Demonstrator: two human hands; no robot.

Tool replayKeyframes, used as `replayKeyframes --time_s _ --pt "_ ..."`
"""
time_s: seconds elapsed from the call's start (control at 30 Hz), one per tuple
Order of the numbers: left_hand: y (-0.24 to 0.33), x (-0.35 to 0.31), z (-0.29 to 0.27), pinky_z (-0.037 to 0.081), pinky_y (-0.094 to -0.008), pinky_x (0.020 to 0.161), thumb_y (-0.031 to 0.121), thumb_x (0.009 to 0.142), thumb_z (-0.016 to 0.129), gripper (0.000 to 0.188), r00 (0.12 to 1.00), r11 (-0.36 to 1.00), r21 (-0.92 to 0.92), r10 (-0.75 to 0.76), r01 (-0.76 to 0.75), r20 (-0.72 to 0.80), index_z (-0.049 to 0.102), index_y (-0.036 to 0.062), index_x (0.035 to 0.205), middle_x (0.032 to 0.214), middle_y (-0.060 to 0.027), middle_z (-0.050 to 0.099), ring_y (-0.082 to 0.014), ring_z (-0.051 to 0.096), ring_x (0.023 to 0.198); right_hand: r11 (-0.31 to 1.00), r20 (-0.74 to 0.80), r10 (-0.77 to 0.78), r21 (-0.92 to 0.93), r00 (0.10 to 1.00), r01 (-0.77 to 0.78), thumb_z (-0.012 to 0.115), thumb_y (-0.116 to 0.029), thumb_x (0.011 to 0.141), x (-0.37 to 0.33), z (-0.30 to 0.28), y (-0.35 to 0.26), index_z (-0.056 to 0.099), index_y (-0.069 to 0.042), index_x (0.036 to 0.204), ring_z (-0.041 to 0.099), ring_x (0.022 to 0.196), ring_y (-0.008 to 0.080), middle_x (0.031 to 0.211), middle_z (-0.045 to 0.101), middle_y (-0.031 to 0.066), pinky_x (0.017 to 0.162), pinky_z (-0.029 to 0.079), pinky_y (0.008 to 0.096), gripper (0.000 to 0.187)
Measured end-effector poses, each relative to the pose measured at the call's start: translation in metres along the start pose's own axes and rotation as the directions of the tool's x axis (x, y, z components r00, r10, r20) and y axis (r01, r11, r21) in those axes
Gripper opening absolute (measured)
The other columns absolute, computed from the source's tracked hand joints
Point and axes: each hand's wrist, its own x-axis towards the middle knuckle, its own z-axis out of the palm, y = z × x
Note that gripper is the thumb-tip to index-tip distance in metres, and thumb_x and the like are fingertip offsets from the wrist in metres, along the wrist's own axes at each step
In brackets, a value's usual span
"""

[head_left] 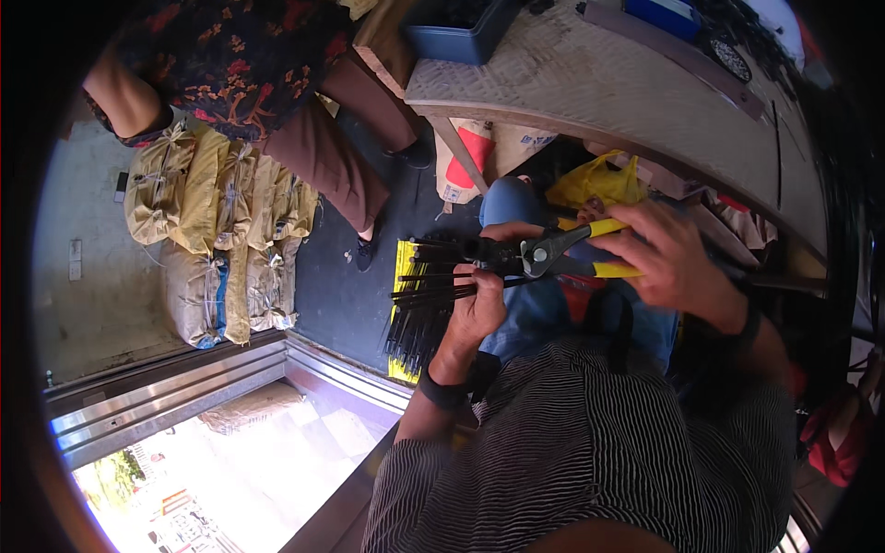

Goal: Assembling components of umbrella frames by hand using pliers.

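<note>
My left hand point(479, 304) is closed round a bundle of thin black rods point(426, 300), whose free ends spread out to the left. A dark round piece point(475, 249) sits at the bundle's upper end, by my fingers. My right hand point(668, 258) grips a pair of pliers point(544, 253) with yellow handles, which stand apart. The pliers' jaws point left and meet the dark piece; what lies between them is hidden. Under the rods shows a yellow strip point(404, 267). All this is above my lap, over blue trousers point(516, 336).
A worktable point(572, 101) stands ahead to the right, bearing a blue-grey bin point(466, 37). At the far left stands another person point(240, 64) in a flowered top, near stacked tan sacks point(221, 212). A yellow bag point(599, 180) lies under the table. Lower left is a bright doorway sill point(184, 382).
</note>
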Motion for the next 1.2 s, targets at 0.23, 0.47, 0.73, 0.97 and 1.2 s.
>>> replayKeyframes --time_s 0.23,0.47,0.73,0.97,1.2 --pt "0.034 0.018 0.014 0.044 -0.0256 0.064 0.079 0.072 0.023 0.096 0.990 0.987 0.082 -0.142 0.142 0.002 0.055 -0.0074 0.099 0.081 -0.0106 0.058 -0.0141 0.056 0.071 0.209 0.824 -0.202 0.564 0.529 -0.799 0.057 -0.028 0.085 0.027 -0.050 0.026 0.056 0.001 0.097 0.062 0.077 0.0182 0.098 0.059 0.0109 0.067 0.051 0.0304 0.031" --pt "0.018 0.026 0.003 0.045 -0.0281 0.067 0.070 0.081 0.022 0.082 0.993 0.991 -0.074 -0.104 0.108 0.056 0.055 -0.0049 0.088 0.079 -0.0100 0.059 -0.0161 0.057 0.073 -0.553 0.479 -0.170 0.677 0.861 -0.486 0.049 -0.042 0.088 -0.016 0.040 -0.046 0.038 -0.007 0.090 0.055 0.055 0.0173 0.076 0.055 0.0154 0.049 0.045 0.0261 0.037" --pt "0.018 0.010 0.002 0.042 -0.0293 0.066 0.064 0.085 0.024 0.075 0.992 0.988 -0.098 -0.121 0.117 -0.044 0.048 -0.0050 0.103 0.077 -0.0102 0.055 -0.0170 0.052 0.071 0.126 0.442 0.134 0.880 0.887 -0.457 0.048 -0.012 0.089 -0.005 0.022 -0.015 0.034 -0.001 0.105 0.059 0.066 0.0130 0.087 0.057 0.0120 0.059 0.048 0.0243 0.024" --pt "0.014 0.007 0.006 0.041 -0.0322 0.070 0.063 0.085 0.027 0.068 0.999 0.988 -0.146 -0.045 0.043 -0.011 0.045 0.0000 0.101 0.076 -0.0100 0.053 -0.0190 0.050 0.073 0.503 0.677 0.021 0.629 0.735 -0.593 0.049 -0.016 0.090 0.034 -0.051 0.005 0.035 0.000 0.107 0.060 0.061 0.0145 0.083 0.059 0.0107 0.050 0.048 0.0262 0.027" --pt "0.023 0.000 0.011 0.042 -0.0317 0.070 0.063 0.085 0.029 0.066 0.992 0.996 -0.042 -0.084 0.080 -0.090 0.045 0.0011 0.098 0.075 -0.0100 0.053 -0.0181 0.050 0.073 0.856 0.518 0.004 0.441 0.856 -0.270 0.056 -0.015 0.086 0.030 -0.041 -0.001 0.036 -0.005 0.119 0.062 0.058 0.0177 0.072 0.059 0.0125 0.048 0.046 0.0288 0.040"
